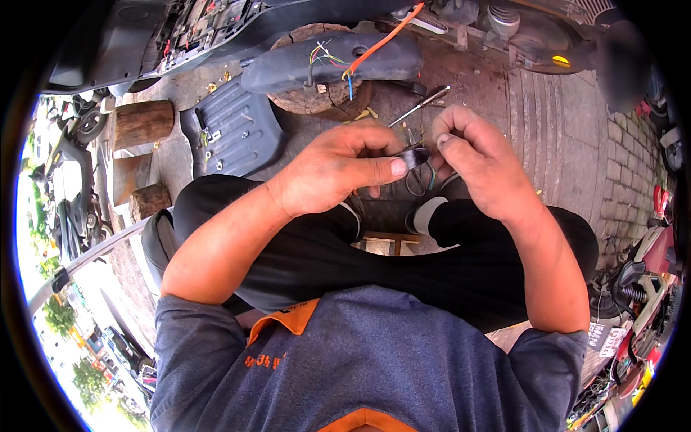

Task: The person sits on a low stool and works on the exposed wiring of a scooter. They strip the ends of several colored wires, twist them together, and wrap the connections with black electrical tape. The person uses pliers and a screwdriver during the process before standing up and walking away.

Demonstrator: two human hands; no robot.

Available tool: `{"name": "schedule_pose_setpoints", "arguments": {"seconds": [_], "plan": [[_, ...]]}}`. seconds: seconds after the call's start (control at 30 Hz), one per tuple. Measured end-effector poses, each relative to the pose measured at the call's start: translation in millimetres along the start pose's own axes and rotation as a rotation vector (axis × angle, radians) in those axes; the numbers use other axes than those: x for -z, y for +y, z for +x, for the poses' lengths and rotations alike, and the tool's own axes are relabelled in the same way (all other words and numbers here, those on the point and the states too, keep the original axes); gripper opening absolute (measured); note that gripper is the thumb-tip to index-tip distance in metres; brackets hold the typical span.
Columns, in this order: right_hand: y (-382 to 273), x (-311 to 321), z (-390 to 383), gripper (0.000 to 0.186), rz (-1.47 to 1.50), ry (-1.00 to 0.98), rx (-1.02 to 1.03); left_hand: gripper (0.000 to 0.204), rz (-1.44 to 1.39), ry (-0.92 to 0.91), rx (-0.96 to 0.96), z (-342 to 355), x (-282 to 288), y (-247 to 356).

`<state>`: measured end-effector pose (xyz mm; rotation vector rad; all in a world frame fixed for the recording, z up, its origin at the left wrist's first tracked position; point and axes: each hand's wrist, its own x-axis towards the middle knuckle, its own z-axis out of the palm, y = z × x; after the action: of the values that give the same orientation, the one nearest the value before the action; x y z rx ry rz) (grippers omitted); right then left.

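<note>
Dark roll (415, 156): left hand (324, 171) pinches it, right hand's (484, 163) hold unclear; panel (252, 124) bears parts (206, 137).

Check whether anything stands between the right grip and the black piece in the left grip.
Nothing visible: a narrow gap separates the right grip from the black piece in the left grip. Fine detail there is too small to tell.
</note>
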<state>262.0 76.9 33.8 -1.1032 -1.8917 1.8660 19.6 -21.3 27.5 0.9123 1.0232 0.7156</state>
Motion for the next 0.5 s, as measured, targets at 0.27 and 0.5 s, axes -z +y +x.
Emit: {"name": "schedule_pose_setpoints", "arguments": {"seconds": [0.27, 0.5], "plan": [[-9, -14, -5, 0.022, -0.358, 0.122, 0.198, 0.029, 0.411, 0.213, -0.158, -2, -7, -13], [-10, -15, -6, 0.015, -0.648, 0.154, 0.299, 0.033, 0.617, 0.275, -0.228, -3, -15, -14]]}}
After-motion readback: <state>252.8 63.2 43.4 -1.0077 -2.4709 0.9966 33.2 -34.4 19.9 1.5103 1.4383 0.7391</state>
